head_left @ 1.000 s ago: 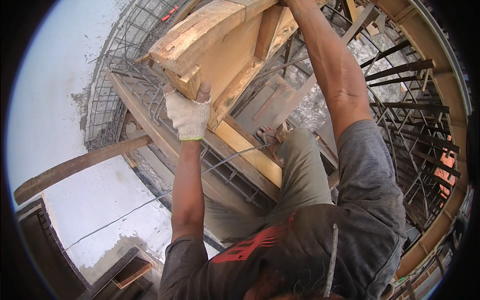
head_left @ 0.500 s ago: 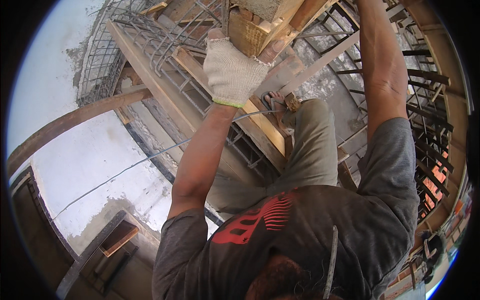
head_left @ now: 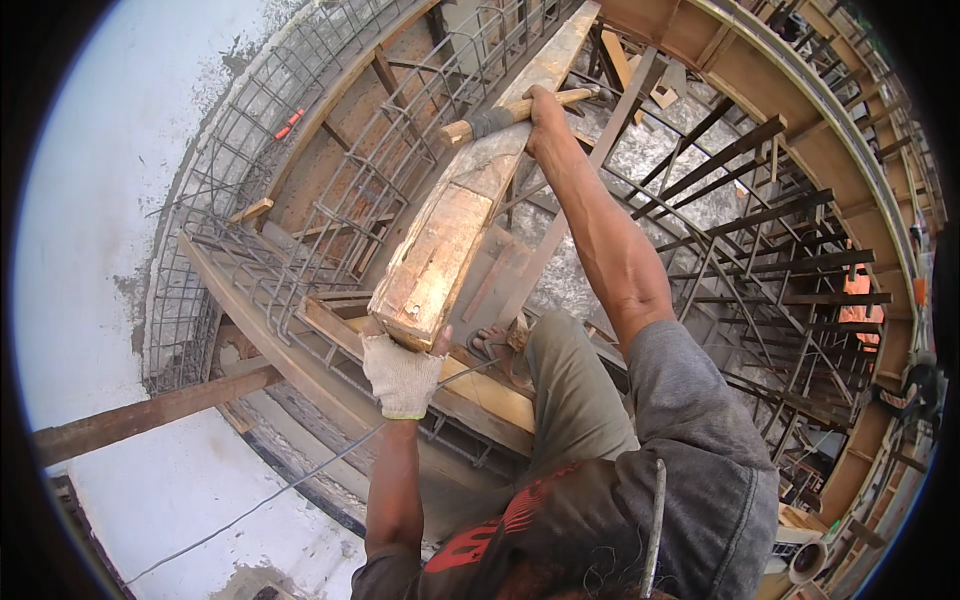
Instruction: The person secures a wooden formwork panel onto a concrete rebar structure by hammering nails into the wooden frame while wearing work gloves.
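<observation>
Since the earlier frame, the beam [head_left: 435,265] has turned in our view so that its long upper side shows, and our right hand [head_left: 545,122] has come into sight with a tool [head_left: 490,122]. Our gloved left hand [head_left: 402,375] cups the beam's near end, thumb up its right side, the other fingers mostly hidden beneath. Our right hand's fingers close around the tool's handle, which crosses the beam farther off; whether they also grip the beam's edge, we cannot tell. The beam runs from near left to far right, with rebar [head_left: 300,262] on its left and a pale plank [head_left: 495,398] below its near end. We judge the step to be shifting and lining up the beam; the next move seems to call for steady near-end support, a firm right hold and clearance from the rebar.
</observation>
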The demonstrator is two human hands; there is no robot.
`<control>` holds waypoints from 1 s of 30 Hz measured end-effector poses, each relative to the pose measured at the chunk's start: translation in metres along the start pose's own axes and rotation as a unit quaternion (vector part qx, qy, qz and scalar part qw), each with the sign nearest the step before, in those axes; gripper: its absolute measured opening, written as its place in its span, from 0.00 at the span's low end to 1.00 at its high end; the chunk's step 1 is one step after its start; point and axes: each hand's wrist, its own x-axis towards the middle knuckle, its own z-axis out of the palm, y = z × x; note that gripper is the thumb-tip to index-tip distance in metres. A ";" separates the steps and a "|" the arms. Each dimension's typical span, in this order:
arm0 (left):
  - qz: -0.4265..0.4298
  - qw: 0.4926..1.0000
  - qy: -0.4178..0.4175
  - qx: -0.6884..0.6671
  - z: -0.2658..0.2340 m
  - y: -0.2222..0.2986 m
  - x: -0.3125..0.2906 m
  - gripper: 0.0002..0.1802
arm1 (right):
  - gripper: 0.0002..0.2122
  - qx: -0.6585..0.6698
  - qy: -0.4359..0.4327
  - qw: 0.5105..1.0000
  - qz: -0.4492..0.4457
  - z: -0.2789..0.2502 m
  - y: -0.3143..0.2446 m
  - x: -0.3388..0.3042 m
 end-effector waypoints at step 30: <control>-0.128 0.990 -0.010 0.067 -0.015 -0.194 -0.060 0.37 | 0.27 -0.067 -0.090 0.993 -0.039 -0.103 0.142 -0.048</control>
